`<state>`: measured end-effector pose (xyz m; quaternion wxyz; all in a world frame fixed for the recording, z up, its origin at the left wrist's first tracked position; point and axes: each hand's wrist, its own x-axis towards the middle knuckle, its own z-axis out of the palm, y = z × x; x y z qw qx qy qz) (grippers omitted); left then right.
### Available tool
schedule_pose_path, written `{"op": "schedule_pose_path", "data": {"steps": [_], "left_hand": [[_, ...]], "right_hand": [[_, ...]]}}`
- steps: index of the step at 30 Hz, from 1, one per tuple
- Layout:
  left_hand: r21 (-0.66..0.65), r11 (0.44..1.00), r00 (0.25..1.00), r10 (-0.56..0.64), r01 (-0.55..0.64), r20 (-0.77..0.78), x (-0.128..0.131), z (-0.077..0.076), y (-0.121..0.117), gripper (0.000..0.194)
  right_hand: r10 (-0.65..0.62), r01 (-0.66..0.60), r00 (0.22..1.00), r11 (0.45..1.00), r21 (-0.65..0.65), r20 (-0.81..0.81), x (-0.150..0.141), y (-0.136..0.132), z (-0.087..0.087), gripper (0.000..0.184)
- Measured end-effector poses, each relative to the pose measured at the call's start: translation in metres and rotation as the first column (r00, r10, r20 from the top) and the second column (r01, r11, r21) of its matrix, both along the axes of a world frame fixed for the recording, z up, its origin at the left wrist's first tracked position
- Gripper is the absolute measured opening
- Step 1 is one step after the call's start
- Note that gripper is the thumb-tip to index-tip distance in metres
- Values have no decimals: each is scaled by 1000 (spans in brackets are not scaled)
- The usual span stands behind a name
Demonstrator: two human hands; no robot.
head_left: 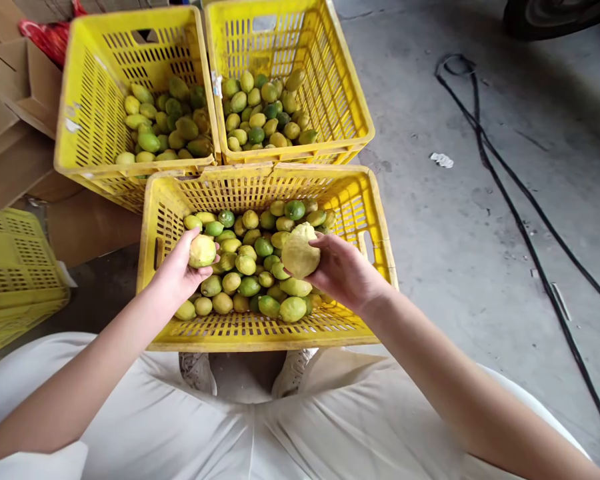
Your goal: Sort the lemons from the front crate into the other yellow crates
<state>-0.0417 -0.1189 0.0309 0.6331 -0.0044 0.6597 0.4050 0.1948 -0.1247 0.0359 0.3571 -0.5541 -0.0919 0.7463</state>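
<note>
A yellow-green lemon (202, 251) rests in my left hand (183, 267), whose fingers curl round it from below. My right hand (343, 270) grips a larger, pale yellow lemon (301, 252) with a bumpy top, thumb on its upper side. Both hands are held above the near yellow crate (270, 343), left hand over its left part and right hand over its right part. Inside that crate lie many loose lemons (245, 265), from yellow to dark green. The right palm and the undersides of both held lemons are partly hidden.
Behind stand two more yellow crates, a left one (87, 23) and a right one (363, 133), each with yellow and green lemons. Cardboard boxes (10, 127) and another crate (17, 267) are at the left. A black cable (510, 187) crosses the concrete floor at the right.
</note>
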Motion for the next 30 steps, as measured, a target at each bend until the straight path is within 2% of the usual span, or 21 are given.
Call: {"op": "schedule_pose_path", "data": {"steps": [5,9,11,15,18,21,23,25,28,30], "left_hand": [[33,996,994,-84,87,-72,-1,8,0,7],[89,983,982,-149,160,-118,-1,2,-4,9],[88,973,970,-198,212,-145,-1,-4,-7,11],[-15,961,940,-273,276,-206,-4,-17,-11,21],[-41,958,929,-284,283,-236,-4,-18,-11,29],[29,974,963,-220,227,-157,-1,-9,-8,23],[85,984,987,-155,158,-46,2,-1,-6,13],[132,982,989,-142,136,31,3,4,-4,10],[181,966,979,-195,182,53,2,2,-5,15],[193,965,981,-189,178,38,1,-2,-7,23]], "right_hand": [[57,-59,998,995,84,28,8,4,-1,23],[-20,24,999,993,116,-37,5,2,1,29],[-45,49,998,994,99,-43,2,2,-1,32],[-24,24,998,1000,-8,51,2,3,-9,25],[-36,37,997,999,-15,61,7,6,-13,19],[-22,22,1000,1000,7,-4,13,10,-9,18],[-6,6,1000,999,49,3,15,11,-4,18],[-6,5,1000,996,84,17,14,11,1,17],[-32,36,999,993,116,-34,11,7,4,19],[-26,35,997,990,139,-68,8,5,3,25]]}}
